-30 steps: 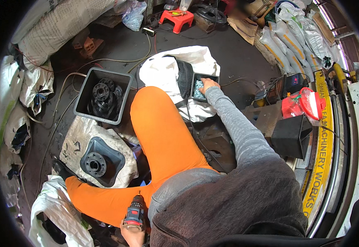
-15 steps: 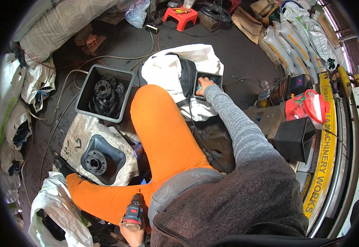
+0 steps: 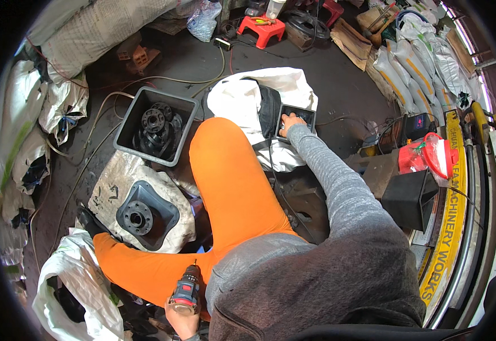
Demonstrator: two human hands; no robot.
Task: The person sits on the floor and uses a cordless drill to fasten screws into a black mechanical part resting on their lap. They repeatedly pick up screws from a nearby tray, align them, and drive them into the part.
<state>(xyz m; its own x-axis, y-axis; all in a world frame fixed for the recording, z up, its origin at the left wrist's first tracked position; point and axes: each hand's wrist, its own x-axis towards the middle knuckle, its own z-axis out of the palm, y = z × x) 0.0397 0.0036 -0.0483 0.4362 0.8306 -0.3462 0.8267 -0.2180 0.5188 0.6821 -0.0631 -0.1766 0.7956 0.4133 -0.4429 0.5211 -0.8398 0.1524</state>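
My left hand (image 3: 183, 321) grips a cordless drill (image 3: 185, 291) by its handle, low beside my thigh, with the bit pointing away from me. My right hand (image 3: 291, 123) reaches into a small dark open box (image 3: 307, 116); its fingers curl down inside, and what they pinch is hidden. A dark round flange with several holes (image 3: 138, 219) sits on a grey square-cornered plate (image 3: 167, 213) in front of my left leg. Under the plate lies a stained whitish sack (image 3: 109, 181). Beyond it, a grey square bin (image 3: 124, 132) holds several black flanged parts (image 3: 154, 121).
A white sack (image 3: 231, 96) lies under and beside the small box. A red stool (image 3: 266, 34) with tools stands far ahead. At my right are a black tapered bin (image 3: 405, 196), a red plastic bag (image 3: 421, 156) and a yellow beam (image 3: 446, 241). Cables (image 3: 92, 136) cross the floor.
The view has shifted slightly, so the scene sits further right. My right hand stays in the small box, its fingers now more curled. The left hand keeps the drill in about the same place.
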